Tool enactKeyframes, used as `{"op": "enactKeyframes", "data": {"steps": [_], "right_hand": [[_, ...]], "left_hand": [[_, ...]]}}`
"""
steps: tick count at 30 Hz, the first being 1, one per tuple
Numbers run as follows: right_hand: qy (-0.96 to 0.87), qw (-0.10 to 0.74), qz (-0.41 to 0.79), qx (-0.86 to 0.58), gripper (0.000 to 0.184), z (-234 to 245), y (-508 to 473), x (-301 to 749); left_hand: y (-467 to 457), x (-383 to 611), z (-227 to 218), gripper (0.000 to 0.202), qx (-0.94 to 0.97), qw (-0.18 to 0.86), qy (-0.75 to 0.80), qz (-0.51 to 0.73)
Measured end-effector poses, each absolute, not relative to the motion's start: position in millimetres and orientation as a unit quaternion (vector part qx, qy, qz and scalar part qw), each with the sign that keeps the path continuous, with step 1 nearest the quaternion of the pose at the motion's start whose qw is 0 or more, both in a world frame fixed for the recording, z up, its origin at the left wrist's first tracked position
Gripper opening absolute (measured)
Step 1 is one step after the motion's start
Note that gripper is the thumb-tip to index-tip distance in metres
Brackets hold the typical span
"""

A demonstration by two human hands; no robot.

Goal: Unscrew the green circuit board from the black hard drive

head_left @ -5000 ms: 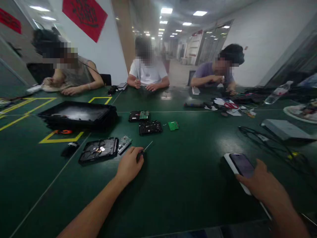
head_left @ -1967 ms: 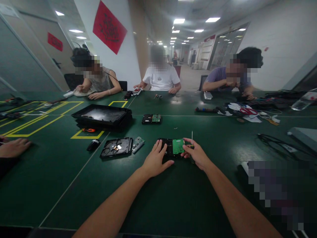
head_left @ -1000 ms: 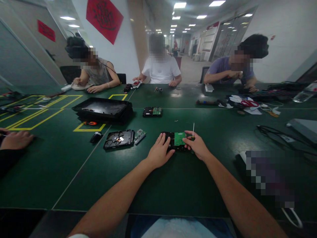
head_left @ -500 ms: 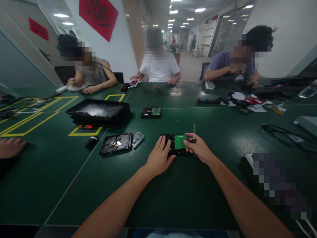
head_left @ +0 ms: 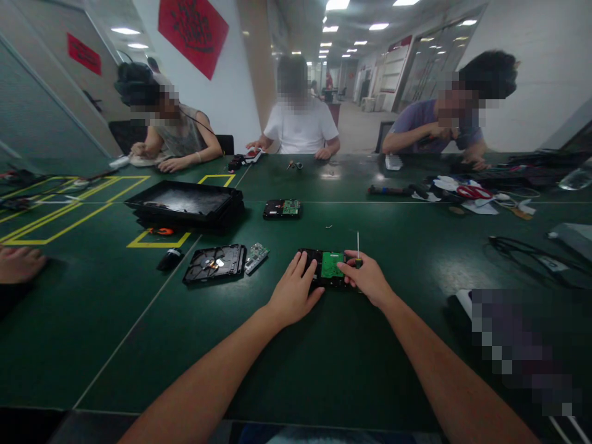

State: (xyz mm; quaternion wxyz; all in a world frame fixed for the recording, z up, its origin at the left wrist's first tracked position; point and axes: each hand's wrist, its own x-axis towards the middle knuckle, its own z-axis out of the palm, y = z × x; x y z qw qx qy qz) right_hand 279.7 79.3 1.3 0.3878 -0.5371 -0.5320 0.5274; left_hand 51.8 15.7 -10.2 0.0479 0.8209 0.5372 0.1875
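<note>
On a smooth dark green tabletop [head_left: 319, 357] with a pale seam line, we are working on a flat black rectangular drive [head_left: 316, 254] lying directly in front of us. A bright green rectangular circuit board [head_left: 331, 265] is lying over the drive's right portion.

Step in hand: we are apparently positioning the board against the drive. The next move, in our judgement, is calling for a steady drive and for checking the board's alignment before any pressure or turning.

Hand placement: our left hand [head_left: 293, 293] is resting palm down, fingers spread, across the drive's left end, bracing rather than gripping it. Our right hand [head_left: 370, 280] is closing around a slim screwdriver [head_left: 358, 263] with a dark, yellowish handle, its metal shaft pointing away from the palm. The right thumb is overlapping the board's right edge; whether it is pinching or only touching, we cannot tell. The drive is thus sitting between both hands, touching the left, while the screwdriver tip is pointing clear of the board.
</note>
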Motion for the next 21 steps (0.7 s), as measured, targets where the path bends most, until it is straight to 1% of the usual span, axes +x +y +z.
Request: {"op": "enactKeyframes", "data": {"steps": [8,13,17,21], "right_hand": [[-0.524,0.408,0.524,-0.533,0.048,-5.7,83.4,286.4],[-0.524,0.414,0.51,-0.542,0.038,-6.4,86.9,290.5],[-0.522,0.423,0.494,-0.552,0.033,-5.4,89.7,290.9],[-0.535,0.414,0.486,-0.554,0.033,-3.5,89.2,289.7]], "left_hand": [[12.4,55.5,-4.5,0.067,0.821,0.05,0.528,0.209],[9.6,58.9,4.3,0.064,0.837,0.061,0.498,0.218],[7.8,59.7,9.0,0.066,0.859,0.067,0.472,0.186],[6.9,59.4,8.8,0.071,0.872,0.07,0.458,0.158]]}}
